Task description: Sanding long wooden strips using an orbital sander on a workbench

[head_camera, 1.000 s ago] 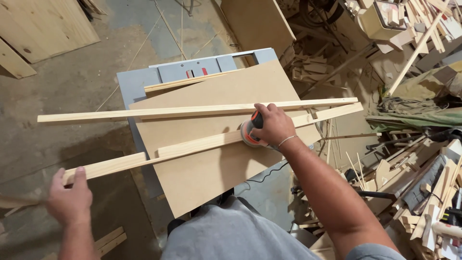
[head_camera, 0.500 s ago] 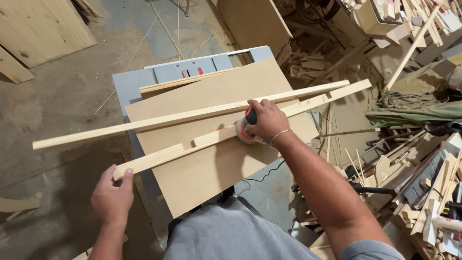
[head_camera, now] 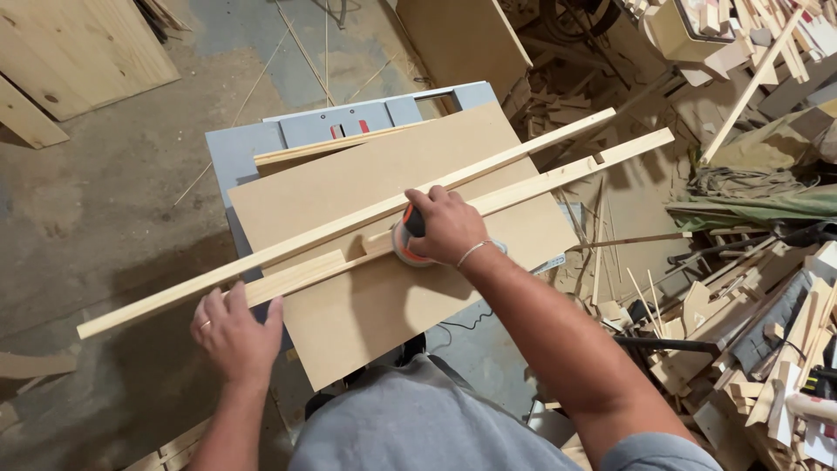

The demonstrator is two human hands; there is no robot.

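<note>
- The right hand (head_camera: pixel 446 228), at the centre of the frame, is curled tightly over the top of a round sander (head_camera: pixel 408 237) with an orange rim and dark grip.
- The sander sits on a notched wooden strip (head_camera: pixel 523 186) that runs diagonally from the lower left of centre up to the upper right, lying across a brown fibreboard panel (head_camera: pixel 410 296).
- The left hand (head_camera: pixel 234 336), in the lower left, lies palm down with its fingers loosely spread over the near end of that strip; whether it actually pinches the wood is hard to tell, since the fingers cover the end.
- A second, longer wooden strip (head_camera: pixel 261 255) lies just beside the first, nearer the top of the frame, reaching from the left edge area to the upper right.
- The panel rests on a grey saw table (head_camera: pixel 240 148) in the upper middle.
- Heaped wood offcuts (head_camera: pixel 758 331) fill the right side.
- A black cord (head_camera: pixel 466 321) hangs below the panel's lower edge.
</note>
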